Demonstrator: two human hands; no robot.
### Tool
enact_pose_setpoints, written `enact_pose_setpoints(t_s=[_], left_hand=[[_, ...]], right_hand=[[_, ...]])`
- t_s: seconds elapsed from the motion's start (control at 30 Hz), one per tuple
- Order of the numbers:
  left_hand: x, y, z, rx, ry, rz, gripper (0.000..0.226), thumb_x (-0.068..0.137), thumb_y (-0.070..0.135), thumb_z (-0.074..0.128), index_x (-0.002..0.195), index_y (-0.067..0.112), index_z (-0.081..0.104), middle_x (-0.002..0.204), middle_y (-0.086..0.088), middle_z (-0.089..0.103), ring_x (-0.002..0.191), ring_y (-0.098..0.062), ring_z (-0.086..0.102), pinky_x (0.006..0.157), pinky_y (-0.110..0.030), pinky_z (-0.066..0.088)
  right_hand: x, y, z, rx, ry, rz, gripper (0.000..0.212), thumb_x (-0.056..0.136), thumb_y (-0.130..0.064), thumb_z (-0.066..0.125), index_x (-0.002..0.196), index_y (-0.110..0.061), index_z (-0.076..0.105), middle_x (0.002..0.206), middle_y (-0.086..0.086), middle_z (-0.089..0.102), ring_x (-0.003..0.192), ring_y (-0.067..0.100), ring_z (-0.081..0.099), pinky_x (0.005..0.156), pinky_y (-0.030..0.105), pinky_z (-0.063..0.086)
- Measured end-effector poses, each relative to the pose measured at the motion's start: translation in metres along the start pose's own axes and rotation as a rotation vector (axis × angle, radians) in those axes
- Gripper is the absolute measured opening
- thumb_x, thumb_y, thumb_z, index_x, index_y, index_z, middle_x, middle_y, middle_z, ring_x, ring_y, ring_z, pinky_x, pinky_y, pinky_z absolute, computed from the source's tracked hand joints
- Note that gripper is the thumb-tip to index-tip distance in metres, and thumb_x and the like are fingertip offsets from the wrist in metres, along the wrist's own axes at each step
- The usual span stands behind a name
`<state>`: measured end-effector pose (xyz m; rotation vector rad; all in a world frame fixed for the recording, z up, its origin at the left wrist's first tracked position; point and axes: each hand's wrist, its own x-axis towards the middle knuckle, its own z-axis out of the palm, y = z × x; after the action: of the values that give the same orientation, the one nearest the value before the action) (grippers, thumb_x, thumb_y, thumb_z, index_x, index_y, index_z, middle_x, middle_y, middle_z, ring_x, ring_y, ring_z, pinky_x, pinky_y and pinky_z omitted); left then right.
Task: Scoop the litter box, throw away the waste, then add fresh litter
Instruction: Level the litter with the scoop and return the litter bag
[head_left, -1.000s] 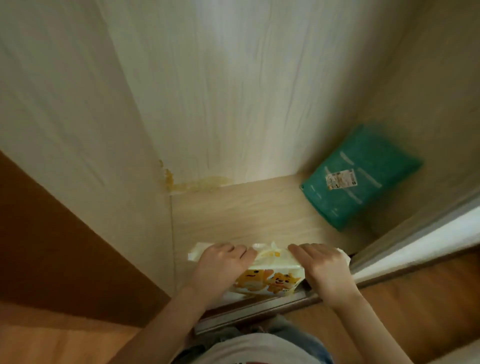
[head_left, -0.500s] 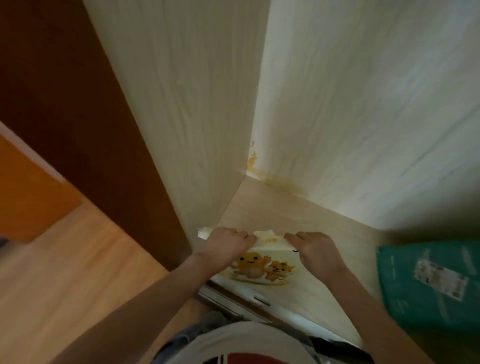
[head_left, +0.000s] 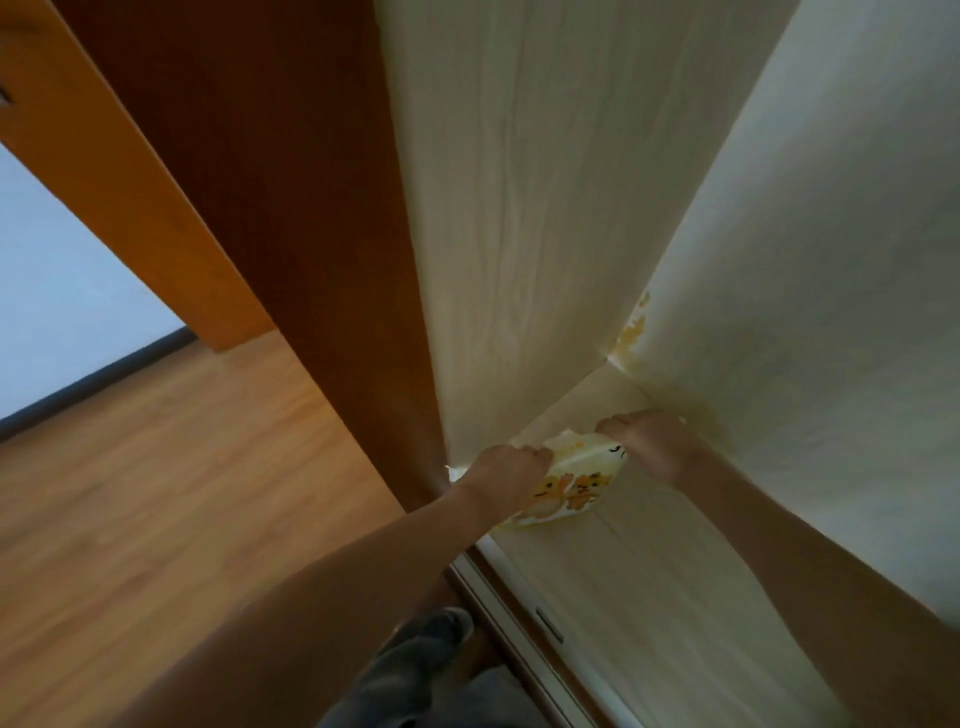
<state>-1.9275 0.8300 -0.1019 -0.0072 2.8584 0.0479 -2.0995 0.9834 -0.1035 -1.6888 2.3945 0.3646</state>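
My left hand (head_left: 506, 467) had its fingers curled over the top edge of the bag (head_left: 574, 480), and my right hand (head_left: 647, 441) gripped the same top edge on the other side. Between my two fists sat the bag's crumpled yellow-and-white top, cartoon bears printed just below my knuckles. The bag rested on the cupboard floor (head_left: 639, 561) under both hands, tucked into the corner where the pale side panel (head_left: 509, 234) rose beyond my left hand and the back panel (head_left: 805, 312) rose past my right. I took this for the fresh litter, so I judged I was on the last step, fetching it. Next called for a firm two-handed lift, out over the door track (head_left: 519, 597) near my wrists and onto the wood floor (head_left: 182, 493) off to the left. No litter box in sight.
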Motion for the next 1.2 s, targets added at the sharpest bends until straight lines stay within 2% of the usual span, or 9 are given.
enact_pose_setpoints(t_s=[0.23, 0.37, 0.53, 0.73, 0.8, 0.9, 0.97, 1.07, 1.2], left_hand=[[0.033, -0.028, -0.011, 0.022, 0.023, -0.073, 0.061, 0.082, -0.006, 0.055, 0.138, -0.001, 0.03, 0.104, -0.017, 0.065, 0.089, -0.037, 0.065, 0.061, -0.034, 0.036], [0.052, -0.034, -0.002, 0.041, -0.049, -0.091, 0.058, 0.087, -0.003, 0.053, 0.139, -0.007, 0.028, 0.105, -0.02, 0.064, 0.089, -0.035, 0.065, 0.06, -0.035, 0.038], [0.071, -0.035, 0.018, 0.12, -0.104, -0.05, 0.067, 0.084, 0.007, 0.065, 0.137, -0.01, 0.027, 0.111, -0.02, 0.061, 0.094, -0.034, 0.065, 0.061, -0.034, 0.039], [0.07, -0.042, 0.026, 0.185, -0.072, -0.109, 0.062, 0.089, 0.003, 0.055, 0.138, -0.01, 0.021, 0.119, -0.022, 0.056, 0.098, -0.034, 0.063, 0.077, -0.038, 0.051], [0.064, -0.04, 0.027, 0.202, -0.003, -0.12, 0.059, 0.083, 0.008, 0.063, 0.135, -0.005, 0.036, 0.113, -0.016, 0.06, 0.091, -0.026, 0.066, 0.073, -0.033, 0.055], [0.044, -0.039, 0.015, 0.288, 0.127, -0.145, 0.069, 0.032, 0.04, 0.088, 0.095, 0.016, 0.074, 0.071, 0.005, 0.067, 0.052, -0.004, 0.06, 0.041, -0.016, 0.045], [0.035, -0.04, 0.011, 0.277, 0.113, -0.128, 0.073, 0.036, 0.044, 0.088, 0.103, 0.019, 0.072, 0.083, 0.006, 0.069, 0.066, -0.004, 0.062, 0.053, -0.015, 0.049], [0.033, -0.043, 0.014, 0.168, 0.1, -0.096, 0.077, 0.077, 0.024, 0.074, 0.139, 0.005, 0.032, 0.133, -0.01, 0.045, 0.116, -0.024, 0.049, 0.096, -0.031, 0.041], [0.014, -0.042, 0.003, 0.162, 0.167, -0.1, 0.067, 0.087, 0.013, 0.057, 0.143, 0.006, 0.021, 0.137, -0.012, 0.039, 0.12, -0.029, 0.042, 0.099, -0.036, 0.037]], right_hand=[[0.068, 0.038, -0.004, -0.19, 0.017, -0.088, 0.043, 0.09, -0.015, 0.047, 0.131, -0.027, 0.048, 0.115, -0.004, 0.062, 0.105, 0.018, 0.061, 0.084, 0.029, 0.047], [0.098, 0.043, 0.006, -0.075, 0.027, -0.004, 0.039, 0.088, -0.009, 0.05, 0.121, -0.027, 0.058, 0.11, -0.003, 0.065, 0.1, 0.017, 0.062, 0.082, 0.029, 0.046], [0.118, 0.031, 0.035, -0.002, 0.052, 0.091, 0.037, 0.093, -0.019, 0.048, 0.128, -0.027, 0.054, 0.121, -0.001, 0.061, 0.111, 0.019, 0.057, 0.088, 0.026, 0.043], [0.118, 0.026, 0.038, -0.055, 0.074, 0.099, 0.041, 0.093, -0.016, 0.044, 0.133, -0.021, 0.048, 0.132, -0.001, 0.053, 0.124, 0.017, 0.045, 0.109, 0.027, 0.017], [0.111, 0.024, 0.037, -0.043, 0.101, 0.127, 0.046, 0.09, -0.014, 0.048, 0.136, -0.019, 0.046, 0.136, 0.0, 0.049, 0.129, 0.018, 0.039, 0.114, 0.03, 0.01], [0.093, 0.021, 0.032, 0.033, 0.142, 0.168, 0.054, 0.087, -0.015, 0.055, 0.139, -0.016, 0.043, 0.14, 0.003, 0.045, 0.134, 0.02, 0.034, 0.117, 0.034, 0.007], [0.078, 0.017, 0.025, 0.093, 0.214, 0.181, 0.055, 0.085, -0.016, 0.06, 0.138, -0.015, 0.045, 0.14, 0.004, 0.046, 0.134, 0.021, 0.035, 0.117, 0.035, 0.006], [0.054, 0.011, 0.013, 0.186, 0.314, 0.231, 0.062, 0.083, -0.018, 0.067, 0.14, -0.012, 0.043, 0.144, 0.007, 0.044, 0.138, 0.022, 0.033, 0.117, 0.037, 0.008], [0.024, 0.002, -0.01, 0.216, 0.318, 0.258, 0.073, 0.086, -0.029, 0.066, 0.148, -0.015, 0.03, 0.153, 0.006, 0.031, 0.144, 0.021, 0.021, 0.118, 0.042, 0.008]])
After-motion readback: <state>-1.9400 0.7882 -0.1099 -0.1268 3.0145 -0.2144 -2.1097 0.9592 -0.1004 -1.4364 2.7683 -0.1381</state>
